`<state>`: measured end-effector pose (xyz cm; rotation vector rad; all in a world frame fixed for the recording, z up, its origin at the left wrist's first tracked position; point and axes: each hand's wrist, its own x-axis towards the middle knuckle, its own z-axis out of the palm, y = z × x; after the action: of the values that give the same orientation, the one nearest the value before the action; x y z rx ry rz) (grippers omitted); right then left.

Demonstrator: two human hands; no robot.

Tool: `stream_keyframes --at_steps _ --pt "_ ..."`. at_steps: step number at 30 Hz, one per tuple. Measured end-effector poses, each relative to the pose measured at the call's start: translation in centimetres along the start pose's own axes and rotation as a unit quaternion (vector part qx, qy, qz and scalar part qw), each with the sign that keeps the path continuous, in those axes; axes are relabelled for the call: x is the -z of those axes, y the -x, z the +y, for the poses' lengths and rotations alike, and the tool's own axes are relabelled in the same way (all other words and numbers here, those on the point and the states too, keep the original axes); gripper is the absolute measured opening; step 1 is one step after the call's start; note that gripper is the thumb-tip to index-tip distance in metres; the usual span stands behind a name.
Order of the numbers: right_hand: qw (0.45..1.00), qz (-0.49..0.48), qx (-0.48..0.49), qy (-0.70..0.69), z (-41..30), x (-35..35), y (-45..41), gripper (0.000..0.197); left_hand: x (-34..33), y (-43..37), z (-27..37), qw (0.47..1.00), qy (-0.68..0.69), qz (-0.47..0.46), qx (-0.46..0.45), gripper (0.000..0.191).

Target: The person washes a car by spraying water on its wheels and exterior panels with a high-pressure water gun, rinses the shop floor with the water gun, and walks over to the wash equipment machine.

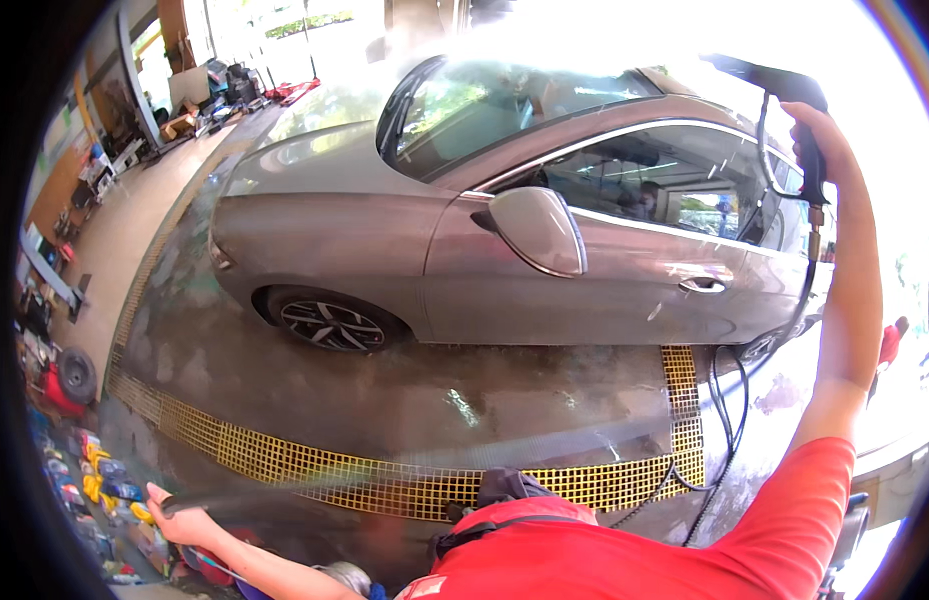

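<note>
My raised right hand (828,142) is closed around the grip of a black pressure-washer spray gun (772,76), which points left above the car's roof. A black hose (802,296) hangs from its brass fitting. White spray blurs the view over the windshield (502,112). The grey-brown car (509,307) stands side-on before me, its near mirror (539,229) out and its front side window closed. Low at the left, my left hand (181,521) is curled around a dark strip, blurred by motion, that trails to the right; what it is cannot be told.
Yellow floor grating (344,480) borders the wet floor (464,390). Looped hose (723,420) lies near the rear wheel. Bottles and yellow items (97,480) crowd the lower left, below a loose tire (77,375). Boxes and gear (191,112) stand farther back. Another person in red (892,341) is at right.
</note>
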<state>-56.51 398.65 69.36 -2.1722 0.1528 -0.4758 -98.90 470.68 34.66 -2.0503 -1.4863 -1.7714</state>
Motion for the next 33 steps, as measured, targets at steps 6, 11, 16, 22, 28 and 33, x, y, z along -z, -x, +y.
stream_keyframes --at_steps 6,11,16,22,28,33 --pt "0.987 0.033 0.138 0.081 0.4 -8.8 -2.9 0.027 -8.7 6.9 8.1 0.966 0.146 -0.213 0.012 0.015" --pt "0.984 -0.079 0.102 0.124 -2.2 -20.1 -5.8 0.031 -14.6 6.9 10.2 0.964 0.162 -0.211 -0.027 0.030" --pt "0.979 -0.122 0.145 0.079 -1.7 -28.0 -7.6 0.029 -16.8 2.9 6.1 0.974 0.129 -0.187 -0.004 0.031" --pt "0.973 -0.228 -0.019 -0.032 -1.2 -30.8 -9.9 0.029 -20.3 2.4 4.4 0.969 0.081 -0.226 0.057 0.037" --pt "0.993 -0.048 -0.104 0.018 1.8 -22.4 -13.8 0.035 -26.5 6.2 5.5 0.939 0.085 -0.332 -0.031 0.035" --pt "0.980 -0.149 -0.111 0.066 0.1 -23.6 -6.1 0.029 -31.0 7.3 6.2 0.888 0.118 -0.444 -0.025 0.034"
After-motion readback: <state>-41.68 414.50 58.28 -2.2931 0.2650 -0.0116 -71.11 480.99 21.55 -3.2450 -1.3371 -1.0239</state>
